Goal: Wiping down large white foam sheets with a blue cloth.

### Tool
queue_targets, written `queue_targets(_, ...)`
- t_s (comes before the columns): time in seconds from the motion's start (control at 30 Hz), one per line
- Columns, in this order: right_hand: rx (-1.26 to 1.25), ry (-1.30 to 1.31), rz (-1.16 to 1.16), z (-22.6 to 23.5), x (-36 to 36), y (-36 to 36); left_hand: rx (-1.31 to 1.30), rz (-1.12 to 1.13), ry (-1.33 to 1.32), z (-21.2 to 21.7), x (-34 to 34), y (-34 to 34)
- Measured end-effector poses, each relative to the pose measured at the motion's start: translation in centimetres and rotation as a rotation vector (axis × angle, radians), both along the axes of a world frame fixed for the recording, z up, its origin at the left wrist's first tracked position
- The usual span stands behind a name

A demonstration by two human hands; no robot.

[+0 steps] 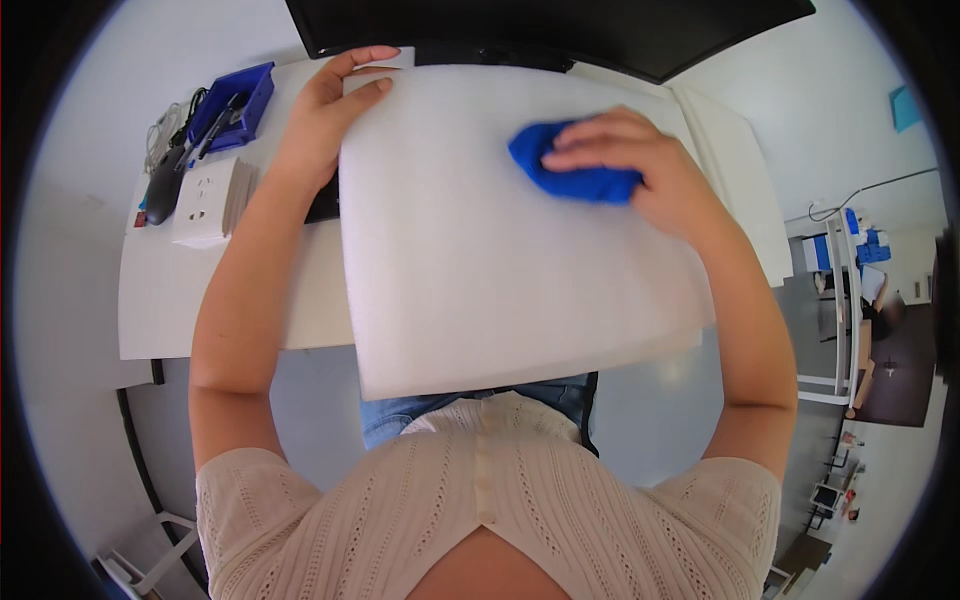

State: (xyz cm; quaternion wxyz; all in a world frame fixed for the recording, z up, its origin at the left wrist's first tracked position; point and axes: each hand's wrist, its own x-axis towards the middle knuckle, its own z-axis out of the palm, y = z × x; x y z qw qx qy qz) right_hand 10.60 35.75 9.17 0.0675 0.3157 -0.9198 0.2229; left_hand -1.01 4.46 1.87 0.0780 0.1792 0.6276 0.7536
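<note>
1. Fingers [595,132] of my right hand [660,170] are curled over one bunched, bright blue cloth [585,184], holding it.
2. That single cloth rests on one large, white, foam-like sheet [480,270], toward its far right part.
3. My left hand [322,110] is at the sheet's far left corner: one thumb lies along the edge, and at least one finger reaches past it. I cannot tell whether they close on the sheet.
4. Beneath, one pale, flat-topped desk [190,300] carries the sheet, whose near edge juts out toward my waist.
5. Beyond the sheet stands one wide black monitor [560,30].
6. Left of my left forearm I count one blue plastic tray [264,98], one rounded black computer mouse [163,188] and one stack of square white socket plates [203,205], too tightly packed to count.
</note>
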Motion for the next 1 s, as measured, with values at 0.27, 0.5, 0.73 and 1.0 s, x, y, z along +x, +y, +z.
queue_targets(0.27, -0.035, -0.222, 0.146, 1.1, 13.2, 0.8, -0.012, 0.020, 0.029, -0.3, 0.0, -0.2)
queue_targets(0.5, 0.285, -0.535, -0.071, 2.3, 18.3, 1.4, -0.006, -0.001, 0.032, -0.3, 0.1, -0.5)
queue_targets(0.73, -0.181, -0.058, -0.371, 7.2, 11.4, 4.9, 0.077, -0.035, -0.020, -1.0, -0.1, -0.3)
queue_targets(1.0, 0.073, 0.212, -0.506, -0.3, -4.3, -1.7, 0.101, -0.042, -0.019, -0.5, 0.0, 0.4)
